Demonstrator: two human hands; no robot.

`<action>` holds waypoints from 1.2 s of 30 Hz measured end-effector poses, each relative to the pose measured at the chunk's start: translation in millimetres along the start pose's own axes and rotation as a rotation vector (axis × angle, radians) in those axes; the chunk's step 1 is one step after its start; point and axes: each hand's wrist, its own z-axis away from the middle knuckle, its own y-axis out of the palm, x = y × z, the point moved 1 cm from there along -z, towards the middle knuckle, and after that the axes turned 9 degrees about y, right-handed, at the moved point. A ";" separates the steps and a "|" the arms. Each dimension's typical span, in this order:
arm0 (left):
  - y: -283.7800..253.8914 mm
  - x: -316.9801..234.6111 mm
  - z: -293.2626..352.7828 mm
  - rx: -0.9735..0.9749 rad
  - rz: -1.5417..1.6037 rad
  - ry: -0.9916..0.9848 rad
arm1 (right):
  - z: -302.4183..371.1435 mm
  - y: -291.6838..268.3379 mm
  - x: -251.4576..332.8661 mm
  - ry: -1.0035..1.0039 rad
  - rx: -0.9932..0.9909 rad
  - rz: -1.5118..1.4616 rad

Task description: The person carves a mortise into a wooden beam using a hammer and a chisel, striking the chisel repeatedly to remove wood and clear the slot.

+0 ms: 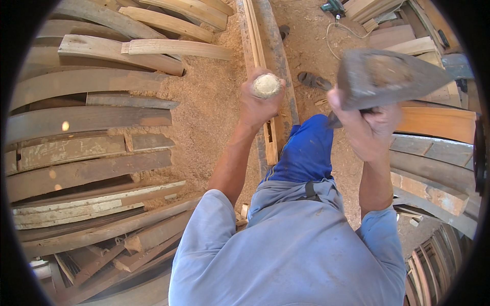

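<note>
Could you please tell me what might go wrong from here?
The left hand is wrapped around the white-ended handle, close to its end, so a glancing blow from the dark wedge-shaped tool held up in the right hand could hit the fingers.

The blue trouser leg is close beside the slotted timber, so a slip of either tool might catch the leg.

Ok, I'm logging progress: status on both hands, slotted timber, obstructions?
Left hand: gripping pale-topped tool handle, lower end hidden. Right hand: gripping blurred axe-like tool. Slotted timber: below left hand, which blocks part from view.
</note>
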 end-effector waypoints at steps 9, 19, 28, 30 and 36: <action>0.6 -7.2 6.7 0.060 0.125 0.089 | -45.6 16.7 -31.4 0.019 0.345 1.039; -1.5 -10.7 9.6 0.012 0.081 0.137 | -46.9 13.2 -15.5 -0.160 0.306 0.810; -7.3 -7.0 6.6 0.022 0.167 0.114 | -42.9 11.3 -22.3 -0.121 0.337 0.774; -5.1 -9.2 4.8 0.020 0.138 0.120 | -44.4 9.6 -22.7 -0.146 0.317 0.735; -5.0 -2.3 9.1 0.034 0.125 0.042 | -44.8 7.4 -23.0 -0.090 0.315 0.739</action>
